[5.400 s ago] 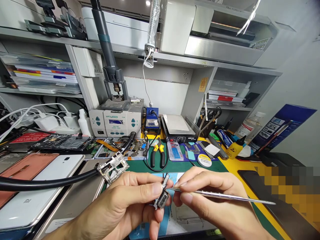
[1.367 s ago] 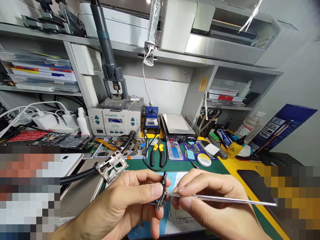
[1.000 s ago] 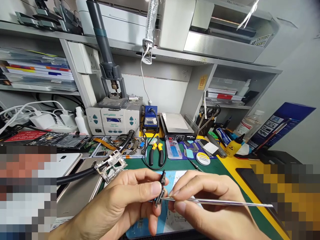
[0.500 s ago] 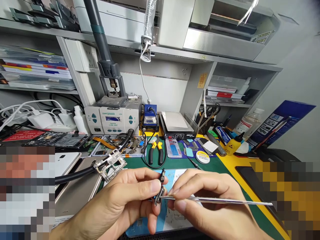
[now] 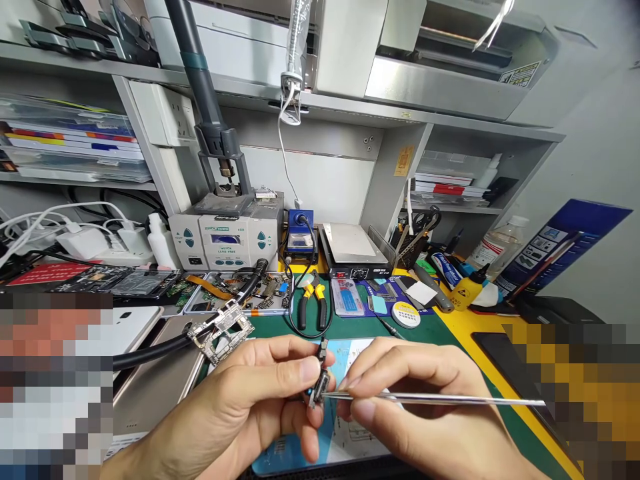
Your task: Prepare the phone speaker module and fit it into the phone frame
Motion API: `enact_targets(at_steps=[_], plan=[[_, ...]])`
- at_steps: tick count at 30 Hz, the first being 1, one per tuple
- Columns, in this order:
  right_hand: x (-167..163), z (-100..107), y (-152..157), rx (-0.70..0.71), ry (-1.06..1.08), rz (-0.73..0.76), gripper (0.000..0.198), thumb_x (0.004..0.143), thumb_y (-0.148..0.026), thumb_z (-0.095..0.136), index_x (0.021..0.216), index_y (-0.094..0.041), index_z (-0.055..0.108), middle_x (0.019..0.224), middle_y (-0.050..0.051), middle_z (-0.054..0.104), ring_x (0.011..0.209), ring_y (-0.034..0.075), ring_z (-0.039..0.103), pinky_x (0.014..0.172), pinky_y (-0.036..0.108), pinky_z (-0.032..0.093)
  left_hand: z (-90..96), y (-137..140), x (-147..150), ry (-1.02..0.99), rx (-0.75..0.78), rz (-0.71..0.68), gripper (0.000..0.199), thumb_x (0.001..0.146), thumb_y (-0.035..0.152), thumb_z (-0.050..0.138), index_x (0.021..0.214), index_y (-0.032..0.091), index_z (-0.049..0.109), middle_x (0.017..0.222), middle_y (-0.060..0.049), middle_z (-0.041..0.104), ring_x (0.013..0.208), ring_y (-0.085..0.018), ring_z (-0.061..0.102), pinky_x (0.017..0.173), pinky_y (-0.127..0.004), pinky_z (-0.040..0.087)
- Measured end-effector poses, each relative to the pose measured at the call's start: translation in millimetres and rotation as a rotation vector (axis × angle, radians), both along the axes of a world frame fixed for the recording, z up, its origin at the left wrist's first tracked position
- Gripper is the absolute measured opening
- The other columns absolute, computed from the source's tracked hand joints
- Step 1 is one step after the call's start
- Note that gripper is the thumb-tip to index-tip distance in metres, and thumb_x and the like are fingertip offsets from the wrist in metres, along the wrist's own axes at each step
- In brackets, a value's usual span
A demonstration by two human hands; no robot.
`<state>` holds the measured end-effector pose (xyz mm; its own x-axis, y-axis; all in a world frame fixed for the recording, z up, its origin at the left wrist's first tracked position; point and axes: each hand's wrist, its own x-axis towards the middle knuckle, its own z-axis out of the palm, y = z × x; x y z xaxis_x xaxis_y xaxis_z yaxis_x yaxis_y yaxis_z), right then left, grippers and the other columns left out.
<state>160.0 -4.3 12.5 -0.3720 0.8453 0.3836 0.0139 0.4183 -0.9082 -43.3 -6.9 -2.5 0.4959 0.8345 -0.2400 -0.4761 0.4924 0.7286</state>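
My left hand (image 5: 250,393) pinches a small dark electronic part (image 5: 321,383) between thumb and fingers, above a blue-and-white mat. The part stands roughly upright, and the fingers hide some of it. In my right hand (image 5: 425,393) is a pair of slim silvery tweezers (image 5: 450,400), lying almost level. Their tips reach the lower right side of the part; whether they grip any piece of it is too small to tell. Left of my hands, a bare phone circuit board (image 5: 223,331) rests over a black hose (image 5: 155,351).
Yellow-handled pliers (image 5: 313,303) lie on the green mat (image 5: 270,327) beyond my hands. Farther back stand a hot-air station (image 5: 227,233) and a heating plate (image 5: 350,247). A tray of phone parts (image 5: 270,293) is at left; a yellow bottle (image 5: 467,287) stands at right.
The dark part has turned slightly in my left fingers, showing more of its face. Both hands keep nearly the same place, with the tweezer tips still at the part.
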Motion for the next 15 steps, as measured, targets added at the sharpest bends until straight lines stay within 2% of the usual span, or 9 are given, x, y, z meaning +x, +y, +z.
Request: enact_targets(at_steps=[4,8,11,15], plan=[[2,3,3,0.004,0.019,-0.011,0.015,0.079,-0.007,0.073,0.077,-0.019,0.08,0.073,0.004,0.079,0.065,0.015,0.073,0.062,0.022,0.061,4.5,-1,0,-0.01,0.042,0.034,0.016,0.087,0.016,0.07,0.099,0.011,0.078,0.081,-0.008,0.067,0.07,-0.015,0.061,0.061,-0.025,0.059],[5,1,4,0.015,0.08,-0.076,0.017,0.08,-0.009,0.075,0.081,-0.026,0.08,0.076,0.001,0.078,0.068,0.015,0.075,0.063,0.021,0.062,7.7,-1,0,-0.032,0.086,0.106,0.015,0.089,0.013,0.065,0.097,0.01,0.078,0.087,-0.008,0.067,0.074,-0.016,0.062,0.066,-0.026,0.06],[6,0,0,0.118,0.06,-0.12,0.022,0.08,-0.006,0.074,0.083,-0.027,0.08,0.078,0.001,0.079,0.069,0.015,0.075,0.064,0.02,0.063,9.2,-1,1,-0.05,0.093,0.123,0.017,0.091,0.011,0.061,0.095,0.009,0.077,0.087,-0.009,0.067,0.077,-0.017,0.063,0.072,-0.028,0.06],[5,-2,-9,0.347,-0.041,-0.173,0.033,0.077,0.002,0.072,0.093,-0.026,0.078,0.087,0.001,0.08,0.076,0.015,0.077,0.071,0.018,0.063,10.0,-2,1,-0.075,0.099,0.129,0.017,0.092,0.009,0.06,0.094,0.008,0.077,0.088,-0.01,0.069,0.079,-0.018,0.066,0.076,-0.03,0.061]])
